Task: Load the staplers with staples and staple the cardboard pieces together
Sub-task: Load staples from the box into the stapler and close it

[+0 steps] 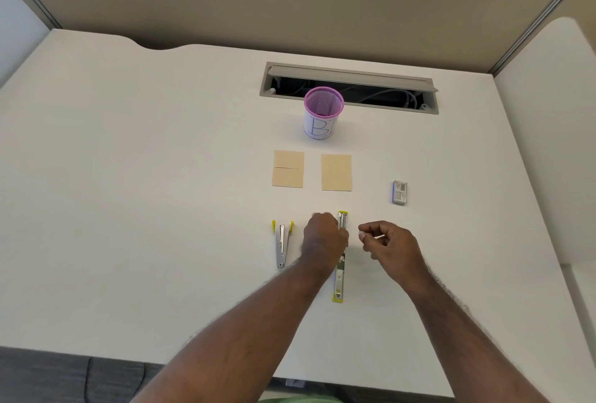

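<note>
Two yellow-and-metal staplers lie on the white desk. The left stapler lies half open in a V shape. The right stapler is swung fully open into a long strip, and my left hand grips its middle. My right hand hovers just to the right of it, pinching a small strip of staples between thumb and fingers. Two tan cardboard stacks lie side by side beyond the staplers. A small staple box sits at the right.
A pink mesh pen cup with a white paper label stands behind the cardboard. Behind it is an open cable slot in the desk. Beige partition walls close off the back and right sides.
</note>
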Demonstrator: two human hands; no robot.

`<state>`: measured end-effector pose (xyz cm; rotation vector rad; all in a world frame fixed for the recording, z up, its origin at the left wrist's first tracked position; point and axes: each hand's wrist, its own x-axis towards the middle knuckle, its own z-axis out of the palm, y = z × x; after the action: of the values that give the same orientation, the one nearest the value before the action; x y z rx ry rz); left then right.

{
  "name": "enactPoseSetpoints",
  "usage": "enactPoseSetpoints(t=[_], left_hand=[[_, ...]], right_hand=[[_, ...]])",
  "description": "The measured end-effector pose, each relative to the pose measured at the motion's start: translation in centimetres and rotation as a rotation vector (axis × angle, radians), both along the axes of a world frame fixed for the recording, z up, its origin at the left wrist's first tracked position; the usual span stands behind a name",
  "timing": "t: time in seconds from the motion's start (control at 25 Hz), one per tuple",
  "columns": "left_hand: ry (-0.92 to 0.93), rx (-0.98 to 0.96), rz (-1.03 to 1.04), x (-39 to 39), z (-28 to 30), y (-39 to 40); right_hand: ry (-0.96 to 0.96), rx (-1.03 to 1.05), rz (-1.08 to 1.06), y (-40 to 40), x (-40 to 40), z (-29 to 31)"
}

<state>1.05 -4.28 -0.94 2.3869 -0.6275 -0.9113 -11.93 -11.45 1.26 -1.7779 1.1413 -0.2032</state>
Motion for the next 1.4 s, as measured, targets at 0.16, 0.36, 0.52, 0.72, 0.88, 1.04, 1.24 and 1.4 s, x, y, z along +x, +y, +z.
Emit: enactPoseSetpoints(t=[0.16,0.36,0.52,0.72,0.88,1.04,1.24,1.4], left_hand=[[-0.009,-0.093,0.009,0.9,0.5,0.7],[-0.312,-0.289,0.006,5.5,1.0,2.6],[-0.540,-0.137,-0.092,10.8,-1.1,3.8],[-0.657,0.042,-0.118,13.8,-3.6,4.4],[-0.670,0.073,-0.124,14.3,-4.7,5.1],[-0.689,0.069,-0.138,14.2,-5.4,5.1],[-0.691,0.063,-0.139,14.6,-6.1,5.1],[-0.701,0.059,-0.134,14.7,-6.3,5.1]], right_hand=[[-0.058,0.002,-0.026,-0.9,0.7,0.5],[-0.140,-0.153,-0.028,-2.7,3.1,1.5],[-0.167,-0.240,-0.023,-4.6,6.9,2.1],[-0.120,-0.371,0.067,-7.3,12.4,2.6],[-0.048,-0.415,0.037,-9.1,16.3,3.2],[0.006,-0.445,-0.036,-9.9,19.4,3.5],[0.086,-0.529,-0.077,-10.5,22.6,4.3],[0.151,-0.528,-0.070,-10.6,23.9,4.2]])
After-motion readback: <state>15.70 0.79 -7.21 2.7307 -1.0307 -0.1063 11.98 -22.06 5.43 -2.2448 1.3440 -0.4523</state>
